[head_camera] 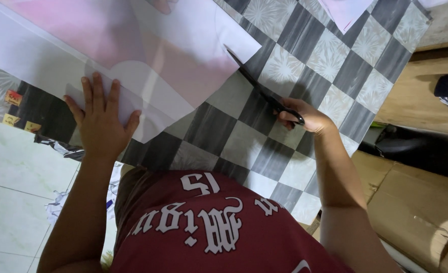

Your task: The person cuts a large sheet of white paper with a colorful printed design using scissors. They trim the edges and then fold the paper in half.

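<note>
View from above, looking down over my chest. My left hand [101, 117] lay open and flat, fingers [93, 91] spread, pressing down on the near edge of a large sheet of white and pale pink paper [148, 50] that covered the upper left of the work surface. A curved outline showed faintly through the sheet just beyond my fingertips. My right hand [305, 117] was closed around the handles of a pair of black scissors [262, 88], gripping them, with the blades pointing up and to the left; the blade tips met the right-hand edge of the paper, near its lower right corner. The two hands were well apart, the scissors lying between them along a diagonal. The paper rested on a checked mat [284, 55] of dark grey and pale squares, the pale squares bearing a starburst pattern. A second pale sheet [346, 11] lay at the top edge of the view, well apart from the first. To my right stood brown cardboard boxes [416, 207]; to my left was a floor of light tiles [16, 192]. My red shirt [209, 227], with white lettering, filled the bottom of the view.
</note>
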